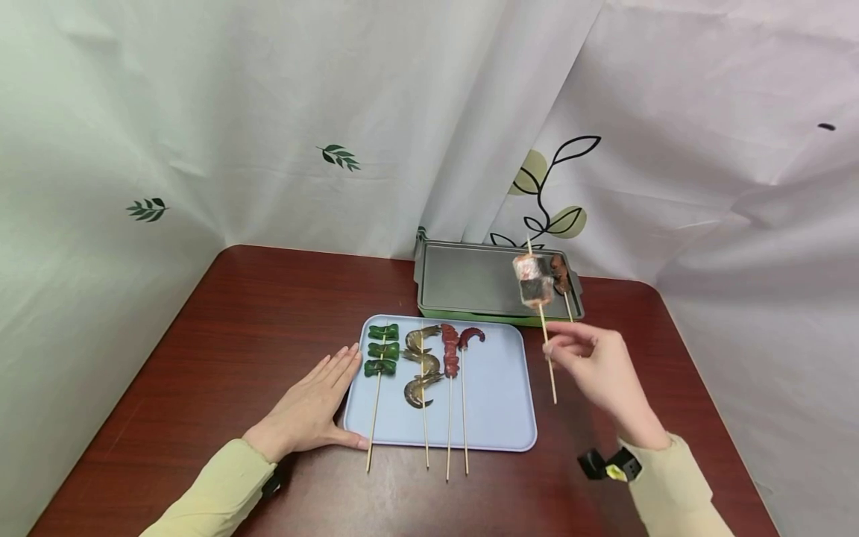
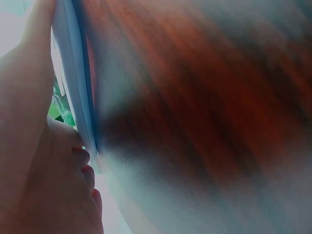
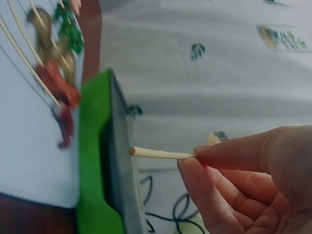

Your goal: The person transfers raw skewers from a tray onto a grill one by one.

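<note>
My right hand [image 1: 596, 365] pinches the stick of a food skewer [image 1: 535, 291] between thumb and fingers. It carries chunky pieces, whitish-pink and dark grey, and stands nearly upright, overlapping the grill pan's right part in the head view. My left hand [image 1: 312, 409] rests along the left edge of a pale blue tray [image 1: 499, 403], fingers straight, thumb at the near left corner. On the tray lie a green pepper skewer [image 1: 382, 350], a shrimp skewer [image 1: 423, 365], a red meat skewer [image 1: 450, 350] and a skewer with a dark red curled piece [image 1: 472, 335].
Behind the tray stands a grey rectangular grill pan [image 1: 463, 280] on a green base [image 3: 95, 161]. A brown skewer [image 1: 559, 274] lies at its right end, its stick sticking out over the near rim. A white curtain [image 1: 302, 112] hangs around the dark red wooden table [image 1: 268, 306].
</note>
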`<state>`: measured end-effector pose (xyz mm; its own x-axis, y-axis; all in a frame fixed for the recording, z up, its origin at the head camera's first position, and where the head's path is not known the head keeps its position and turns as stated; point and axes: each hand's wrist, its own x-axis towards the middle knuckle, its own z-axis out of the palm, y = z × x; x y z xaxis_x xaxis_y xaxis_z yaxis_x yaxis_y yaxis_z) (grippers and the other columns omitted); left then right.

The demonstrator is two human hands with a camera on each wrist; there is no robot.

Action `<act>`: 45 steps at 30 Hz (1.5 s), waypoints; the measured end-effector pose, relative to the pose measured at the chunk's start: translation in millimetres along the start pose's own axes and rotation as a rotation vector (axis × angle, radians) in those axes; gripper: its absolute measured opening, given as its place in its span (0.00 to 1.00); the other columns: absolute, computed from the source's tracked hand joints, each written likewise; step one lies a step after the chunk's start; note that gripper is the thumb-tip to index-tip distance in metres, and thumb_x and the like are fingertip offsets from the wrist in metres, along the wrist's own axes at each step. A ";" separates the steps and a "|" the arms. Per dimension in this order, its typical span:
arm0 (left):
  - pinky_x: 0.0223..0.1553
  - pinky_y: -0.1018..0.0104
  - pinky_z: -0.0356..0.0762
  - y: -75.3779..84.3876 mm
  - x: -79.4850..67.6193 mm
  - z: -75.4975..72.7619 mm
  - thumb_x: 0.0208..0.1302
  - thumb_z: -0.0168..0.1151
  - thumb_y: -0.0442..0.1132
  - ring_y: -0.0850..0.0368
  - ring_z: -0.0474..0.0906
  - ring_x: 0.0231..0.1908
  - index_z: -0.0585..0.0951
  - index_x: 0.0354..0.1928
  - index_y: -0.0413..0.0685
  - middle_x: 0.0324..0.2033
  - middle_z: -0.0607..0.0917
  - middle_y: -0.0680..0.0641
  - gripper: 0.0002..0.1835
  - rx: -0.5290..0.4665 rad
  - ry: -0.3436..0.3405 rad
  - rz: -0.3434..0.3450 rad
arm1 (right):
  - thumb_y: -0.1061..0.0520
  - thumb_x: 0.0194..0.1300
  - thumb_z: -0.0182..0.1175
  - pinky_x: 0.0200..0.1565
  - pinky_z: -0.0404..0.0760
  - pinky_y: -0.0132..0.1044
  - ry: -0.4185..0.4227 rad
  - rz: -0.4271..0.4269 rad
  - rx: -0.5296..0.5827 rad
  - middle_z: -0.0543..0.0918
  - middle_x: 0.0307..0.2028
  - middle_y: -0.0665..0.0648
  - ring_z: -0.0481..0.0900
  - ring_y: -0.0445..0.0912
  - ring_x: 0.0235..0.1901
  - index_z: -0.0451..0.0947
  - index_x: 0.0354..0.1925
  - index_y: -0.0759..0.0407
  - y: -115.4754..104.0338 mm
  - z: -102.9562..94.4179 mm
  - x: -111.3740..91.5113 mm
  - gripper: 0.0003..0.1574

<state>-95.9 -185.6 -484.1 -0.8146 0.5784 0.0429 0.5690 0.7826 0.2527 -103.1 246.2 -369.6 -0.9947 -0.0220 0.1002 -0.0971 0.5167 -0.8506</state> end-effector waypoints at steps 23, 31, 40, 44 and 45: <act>0.75 0.48 0.50 1.0 0.3 -0.8 0.43 0.57 0.86 0.42 0.49 0.76 0.57 0.77 0.30 0.76 0.57 0.34 0.75 0.010 0.002 0.006 | 0.69 0.68 0.58 0.48 0.85 0.50 -0.132 0.241 -0.059 0.86 0.43 0.69 0.87 0.49 0.38 0.77 0.59 0.75 44.4 -11.0 87.9 0.22; 0.75 0.48 0.50 1.2 0.1 -0.4 0.43 0.57 0.86 0.41 0.49 0.76 0.57 0.77 0.30 0.76 0.57 0.34 0.74 0.015 -0.001 0.008 | 0.69 0.67 0.58 0.49 0.85 0.49 -0.123 0.288 -0.072 0.84 0.46 0.70 0.86 0.46 0.37 0.79 0.57 0.75 42.3 -6.9 92.9 0.21; 0.75 0.48 0.49 0.7 0.1 -0.1 0.43 0.56 0.87 0.41 0.49 0.77 0.56 0.77 0.30 0.76 0.56 0.34 0.75 0.017 -0.003 0.006 | 0.68 0.68 0.60 0.50 0.85 0.50 -0.141 0.305 -0.084 0.83 0.50 0.72 0.87 0.46 0.38 0.79 0.57 0.76 42.3 -8.2 97.3 0.21; 0.75 0.48 0.49 0.4 0.1 -0.1 0.43 0.56 0.87 0.41 0.49 0.76 0.56 0.77 0.30 0.77 0.56 0.35 0.75 0.013 -0.002 0.002 | 0.66 0.68 0.61 0.49 0.85 0.50 -0.142 0.300 -0.111 0.83 0.50 0.72 0.87 0.48 0.39 0.79 0.57 0.74 41.9 -8.0 96.5 0.21; 0.75 0.48 0.49 0.4 0.1 -0.1 0.43 0.56 0.87 0.41 0.49 0.76 0.56 0.77 0.30 0.77 0.56 0.34 0.75 0.011 -0.002 0.001 | 0.65 0.68 0.61 0.49 0.85 0.50 -0.141 0.295 -0.123 0.84 0.50 0.71 0.88 0.48 0.39 0.80 0.57 0.74 41.6 -7.6 95.8 0.22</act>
<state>-95.7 -185.3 -484.0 -0.8136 0.5799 0.0408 0.5712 0.7844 0.2419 -202.2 272.1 -391.4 -0.9751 0.0300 -0.2198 0.1910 0.6178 -0.7628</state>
